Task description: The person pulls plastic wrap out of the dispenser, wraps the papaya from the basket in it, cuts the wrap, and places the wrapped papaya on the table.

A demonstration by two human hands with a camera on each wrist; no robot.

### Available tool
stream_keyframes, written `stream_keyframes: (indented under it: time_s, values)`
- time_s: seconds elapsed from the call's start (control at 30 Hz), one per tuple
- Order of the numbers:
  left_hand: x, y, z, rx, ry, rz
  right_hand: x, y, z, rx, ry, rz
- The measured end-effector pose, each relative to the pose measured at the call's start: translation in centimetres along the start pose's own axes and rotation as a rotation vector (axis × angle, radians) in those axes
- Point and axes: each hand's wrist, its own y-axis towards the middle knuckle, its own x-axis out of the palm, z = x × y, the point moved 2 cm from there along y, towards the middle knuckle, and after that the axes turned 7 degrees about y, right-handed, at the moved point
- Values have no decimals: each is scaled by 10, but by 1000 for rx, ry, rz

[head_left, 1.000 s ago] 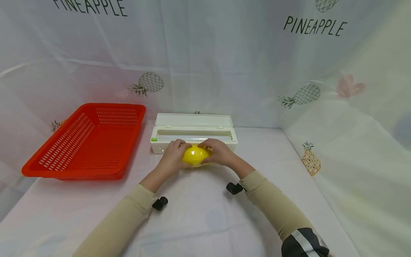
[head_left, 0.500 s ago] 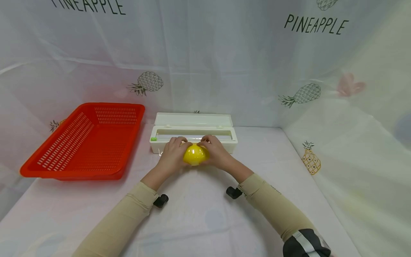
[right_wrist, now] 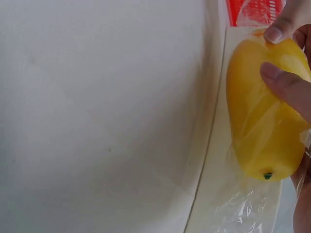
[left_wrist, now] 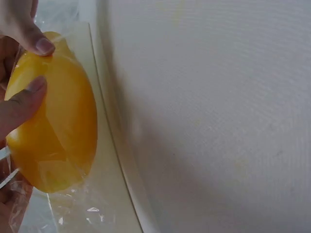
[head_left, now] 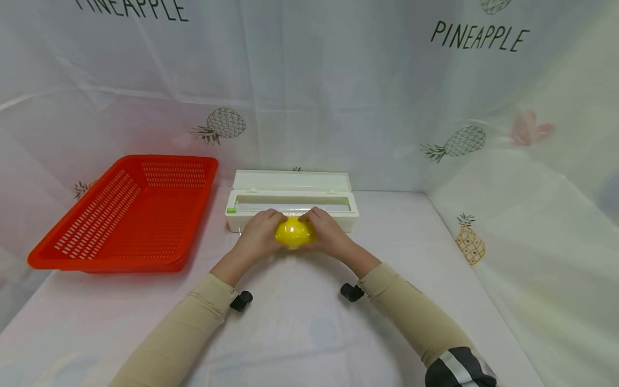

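Note:
Both hands hold a glossy yellow mango-shaped fruit (head_left: 294, 232) just in front of a white cling film dispenser (head_left: 345, 219), whose lid stands raised. My left hand (head_left: 260, 235) grips one side with the thumb pressed on the skin; my right hand (head_left: 330, 232) grips the other side in the same way. Clear cling film (right_wrist: 240, 213) lies over the fruit and spreads past its end, creased and shiny. A small green stem spot shows on the fruit's end in the right wrist view. The fingers behind the fruit are mostly hidden.
A red slotted plastic basket (head_left: 159, 226) stands to the left of the dispenser. A pale cloth covers the table (head_left: 290, 333); a curtain (head_left: 329, 97) printed with pineapples closes off the back and right side.
The right hand has shifted its fingers and closed in around the fruit's right side. The fruit stays nearly in place; basket and dispenser have not moved.

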Motion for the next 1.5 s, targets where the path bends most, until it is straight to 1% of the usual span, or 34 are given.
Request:
stream_keyframes:
  time_s: [0.13, 0.33, 0.5, 0.63, 0.8, 0.97, 1.03, 1.13, 1.27, 1.33, 1.4, 1.5]
  values:
    - [1, 0, -2, -24, -15, -20, -2, -1, 1, 16, -9, 0]
    - [6, 1, -7, -74, -60, -82, -6, 0, 2, 48, 46, -29]
    - [9, -1, -10, -111, -113, -133, -6, -1, 3, 88, 94, -70]
    - [12, -3, -13, -111, -128, -152, -4, -2, 3, 99, 115, -100]
    - [15, -3, -14, -106, -130, -150, -3, -2, 2, 101, 111, -114]
    - [16, -3, -14, -104, -159, -161, -1, -5, 3, 170, 141, -146]
    - [16, -2, -13, -104, -169, -178, 0, -7, 4, 182, 148, -135]
    - [15, -3, -13, -108, -169, -189, 0, -8, 4, 151, 147, -93]
    - [12, -3, -15, -109, -170, -186, -1, -8, 3, 113, 150, -58]
    - [11, -3, -15, -105, -165, -180, -2, -7, 2, 122, 173, -45]
    - [11, -3, -16, -116, -161, -175, -2, -5, 1, 116, 157, -36]
    - [11, -3, -17, -145, -172, -163, -3, -3, 1, 87, 102, -14]
